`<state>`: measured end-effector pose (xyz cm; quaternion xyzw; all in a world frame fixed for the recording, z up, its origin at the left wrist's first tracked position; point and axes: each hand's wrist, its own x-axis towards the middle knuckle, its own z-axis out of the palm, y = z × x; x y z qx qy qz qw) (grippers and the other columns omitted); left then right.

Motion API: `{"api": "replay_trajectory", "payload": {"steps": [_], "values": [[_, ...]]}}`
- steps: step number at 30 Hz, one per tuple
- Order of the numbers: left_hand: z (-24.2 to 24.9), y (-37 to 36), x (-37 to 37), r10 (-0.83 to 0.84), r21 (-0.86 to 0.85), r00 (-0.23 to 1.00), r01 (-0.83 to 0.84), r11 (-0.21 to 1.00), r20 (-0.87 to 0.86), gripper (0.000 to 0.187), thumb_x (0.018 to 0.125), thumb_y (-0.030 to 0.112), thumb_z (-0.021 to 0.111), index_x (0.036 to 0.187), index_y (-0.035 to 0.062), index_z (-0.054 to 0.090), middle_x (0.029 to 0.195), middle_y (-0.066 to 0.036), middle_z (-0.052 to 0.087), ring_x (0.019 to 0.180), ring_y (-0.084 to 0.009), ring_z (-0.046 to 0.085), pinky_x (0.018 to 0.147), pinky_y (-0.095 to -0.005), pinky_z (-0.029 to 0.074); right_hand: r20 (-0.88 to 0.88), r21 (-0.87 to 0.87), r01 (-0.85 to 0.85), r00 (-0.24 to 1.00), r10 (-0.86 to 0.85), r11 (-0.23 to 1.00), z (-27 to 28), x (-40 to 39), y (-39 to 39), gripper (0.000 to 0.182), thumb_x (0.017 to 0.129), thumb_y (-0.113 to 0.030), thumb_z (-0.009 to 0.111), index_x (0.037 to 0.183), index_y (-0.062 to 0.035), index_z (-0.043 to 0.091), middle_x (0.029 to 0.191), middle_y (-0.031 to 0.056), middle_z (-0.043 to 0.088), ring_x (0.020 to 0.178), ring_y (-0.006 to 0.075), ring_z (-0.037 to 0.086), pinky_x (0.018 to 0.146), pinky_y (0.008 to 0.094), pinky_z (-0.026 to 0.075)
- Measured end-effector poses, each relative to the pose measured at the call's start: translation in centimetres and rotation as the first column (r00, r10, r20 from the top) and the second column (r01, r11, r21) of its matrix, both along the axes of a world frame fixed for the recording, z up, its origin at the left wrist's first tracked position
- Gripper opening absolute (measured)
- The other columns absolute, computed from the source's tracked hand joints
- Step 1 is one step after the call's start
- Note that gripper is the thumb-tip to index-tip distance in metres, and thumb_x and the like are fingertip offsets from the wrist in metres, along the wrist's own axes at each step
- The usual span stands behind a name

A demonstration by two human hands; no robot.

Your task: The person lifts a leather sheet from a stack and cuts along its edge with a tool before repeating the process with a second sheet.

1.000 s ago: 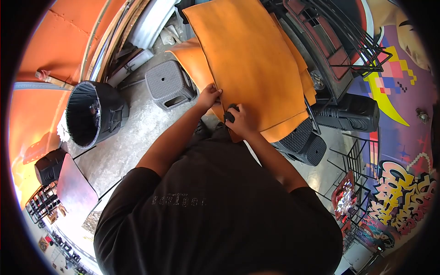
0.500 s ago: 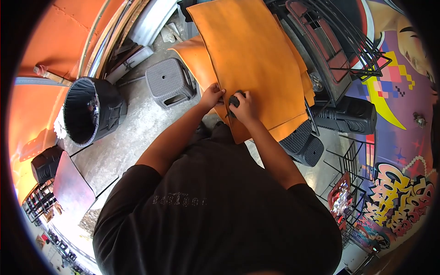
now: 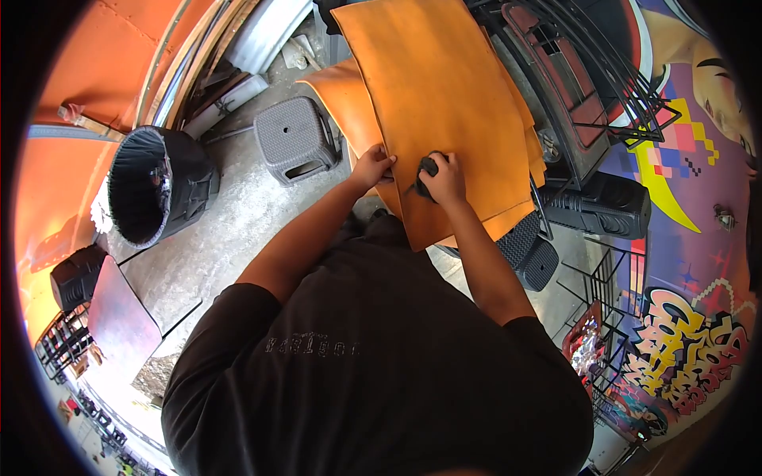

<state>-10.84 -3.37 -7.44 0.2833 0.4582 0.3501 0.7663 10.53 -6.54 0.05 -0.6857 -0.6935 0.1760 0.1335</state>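
An orange-tan sheet that looks like leather (image 3: 436, 79) lies in front of me, on top of more such sheets (image 3: 337, 91). My left hand (image 3: 371, 168) is closed at its left edge, the thumb and fingers pinching that edge. In my right hand (image 3: 446, 181) is a small black rounded object (image 3: 427, 168), gripped over the sheet a little in from the edge. A thin dark end sticks out of it towards the lower left. My fingers cover much of it, so its kind cannot be made out.
A grey plastic stool (image 3: 292, 131) stands left of the sheets, and a black-lined bin (image 3: 143, 190) farther left. Black stools (image 3: 540, 262), a black speaker-like box (image 3: 603, 206) and metal frames (image 3: 635, 103) crowd the right. A painted wall (image 3: 683, 214) rises beyond.
My right hand has moved to the right with the black object, away from the sheet's left edge. My left hand keeps its pinch there. The whole view has shifted slightly.
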Motion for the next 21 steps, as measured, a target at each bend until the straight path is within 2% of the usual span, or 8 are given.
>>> {"api": "replay_trajectory", "payload": {"steps": [2, 5, 11, 14, 15, 18, 21], "values": [[-1.4, 0.1, -0.1, -0.009, 0.016, 0.999, 0.008, 1.0, 0.036, 0.019, 0.103, 0.015, 0.064, 0.109, 0.0057, 0.049, 0.096, -0.01, 0.069, 0.077, -0.0222, 0.072, 0.063, -0.037, 0.062, -0.019, -0.057, -0.038, 0.999, 0.037, 0.998, 0.4, -2.0, 0.7, 0.039, 0.079, -0.025, 0.079, 0.113, -0.0112, 0.068, 0.114, 0.0174, 0.056, 0.106, 0.0422, 0.061, 0.089, 0.0511, 0.054], [-1.2, 0.2, 0.0, -0.009, 0.017, 0.999, 0.008, 1.0, 0.05, 0.019, 0.103, 0.015, 0.064, 0.11, 0.006, 0.049, 0.097, -0.01, 0.07, 0.078, -0.0228, 0.073, 0.063, -0.0373, 0.062, -0.093, -0.027, -0.108, 0.99, 0.105, 0.994, 0.1, -3.6, -0.5, 0.04, 0.078, -0.025, 0.08, 0.114, -0.0111, 0.068, 0.115, 0.0175, 0.056, 0.106, 0.0423, 0.061, 0.089, 0.0511, 0.053], [-0.6, 0.3, 0.0, -0.032, 0.0, 0.999, 0.032, 0.999, 0.007, 0.019, 0.103, 0.015, 0.064, 0.112, 0.0073, 0.049, 0.098, -0.009, 0.07, 0.08, -0.0225, 0.074, 0.064, -0.0375, 0.062, -0.184, 0.002, -0.222, 0.958, 0.219, 0.975, -1.2, -1.5, -4.7, 0.041, 0.078, -0.024, 0.079, 0.115, -0.0108, 0.067, 0.115, 0.0179, 0.055, 0.107, 0.0422, 0.06, 0.09, 0.0503, 0.053], [-0.5, 0.1, 0.1, -0.031, -0.008, 0.999, 0.031, 0.999, 0.013, 0.019, 0.103, 0.016, 0.064, 0.111, 0.0077, 0.049, 0.098, -0.009, 0.071, 0.079, -0.022, 0.074, 0.064, -0.0372, 0.062, -0.13, -0.114, -0.186, 0.977, 0.171, 0.976, 0.3, 0.8, -4.5, 0.041, 0.078, -0.024, 0.079, 0.115, -0.0104, 0.067, 0.116, 0.0179, 0.055, 0.109, 0.0421, 0.059, 0.091, 0.0497, 0.052], [-0.5, 0.1, 0.1, -0.036, -0.014, 0.999, 0.036, 0.999, 0.014, 0.018, 0.103, 0.016, 0.064, 0.111, 0.0079, 0.049, 0.098, -0.009, 0.071, 0.079, -0.0217, 0.074, 0.064, -0.0371, 0.062, -0.131, -0.112, -0.186, 0.977, 0.171, 0.976, 0.5, 1.3, -3.9, 0.041, 0.078, -0.024, 0.079, 0.115, -0.0104, 0.067, 0.116, 0.0179, 0.055, 0.109, 0.0421, 0.059, 0.091, 0.0497, 0.052], [-0.2, 0.2, 0.1, -0.027, -0.019, 1.0, 0.027, 0.999, 0.01, 0.018, 0.103, 0.016, 0.064, 0.111, 0.0081, 0.049, 0.098, -0.008, 0.071, 0.078, -0.0217, 0.074, 0.064, -0.0366, 0.062, 0.028, -0.012, -0.024, 0.999, 0.024, 1.0, 0.8, 2.2, -0.8, 0.038, 0.078, -0.026, 0.079, 0.112, -0.0123, 0.068, 0.116, 0.0184, 0.057, 0.109, 0.0417, 0.061, 0.087, 0.0517, 0.054], [-0.1, 0.0, -0.1, -0.027, -0.025, 1.0, 0.028, 0.999, 0.011, 0.018, 0.103, 0.016, 0.063, 0.11, 0.0082, 0.049, 0.097, -0.008, 0.07, 0.077, -0.0215, 0.073, 0.063, -0.0359, 0.062, 0.015, 0.006, -0.017, 1.0, 0.017, 1.0, 0.2, 0.3, 0.3, 0.039, 0.077, -0.025, 0.079, 0.112, -0.0121, 0.068, 0.116, 0.0183, 0.057, 0.108, 0.0421, 0.061, 0.087, 0.0518, 0.054]]}}
